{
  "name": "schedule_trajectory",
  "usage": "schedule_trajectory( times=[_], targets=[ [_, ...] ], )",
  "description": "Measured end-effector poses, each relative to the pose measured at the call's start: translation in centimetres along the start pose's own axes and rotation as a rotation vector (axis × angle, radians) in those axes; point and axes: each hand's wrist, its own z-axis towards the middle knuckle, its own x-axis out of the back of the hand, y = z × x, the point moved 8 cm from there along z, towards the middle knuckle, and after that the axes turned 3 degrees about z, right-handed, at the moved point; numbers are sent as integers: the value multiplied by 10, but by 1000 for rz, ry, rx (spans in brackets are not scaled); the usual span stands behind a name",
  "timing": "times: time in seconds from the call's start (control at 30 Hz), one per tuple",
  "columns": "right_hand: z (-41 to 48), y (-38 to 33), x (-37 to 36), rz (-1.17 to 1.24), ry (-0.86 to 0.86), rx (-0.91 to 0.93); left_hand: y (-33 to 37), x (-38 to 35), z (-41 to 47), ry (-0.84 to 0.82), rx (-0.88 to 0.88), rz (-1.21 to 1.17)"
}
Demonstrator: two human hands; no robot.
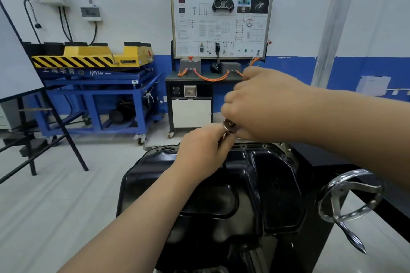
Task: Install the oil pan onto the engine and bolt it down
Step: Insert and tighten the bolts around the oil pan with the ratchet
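The oil pan [277,188] lay long-ways near to far beneath both hands, the left hand [199,149] lower and closer to its far rim, pinching a small metal part [229,126] together with the curled right hand [266,104].

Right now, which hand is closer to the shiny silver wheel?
Right. The right hand is up and left of the silver wheel. The left hand is farther left, above the black oil pan. Both hold one small metal part between them.
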Motion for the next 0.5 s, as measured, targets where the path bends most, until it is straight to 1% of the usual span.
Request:
schedule_trajectory(
  times=[0.1, 0.13, 0.17, 0.23, 0.27, 0.33, 0.4, 0.47, 0.5],
  targets=[
    [-4, 8, -11, 300, -145, -225, -4, -1, 0, -6, 17, -9],
    [-6, 9, -12, 324, -169, -244, -3, -2, -1, -9, 4, -25],
    [-5, 8, -8, 231, -118, -175, -2, -3, 0, -10, -16, -35],
    [-6, -1, 4, 5, 78, 64, 2, -3, 0, 3, -47, -31],
    [-9, 0, 7, -52, 147, 130, 3, -3, 1, 7, -45, -32],
    [-9, 1, 9, -59, 199, 171, 1, -2, 2, 13, -25, -31],
    [-7, 0, 10, -34, 194, 85, -3, -1, 2, 20, 4, -18],
    [-4, 7, 2, 39, 82, -110, -8, -3, 1, -6, 42, -37],
    [-6, 12, -5, 139, 7, -218, -9, -3, 0, -20, 55, -49]
  ],
)
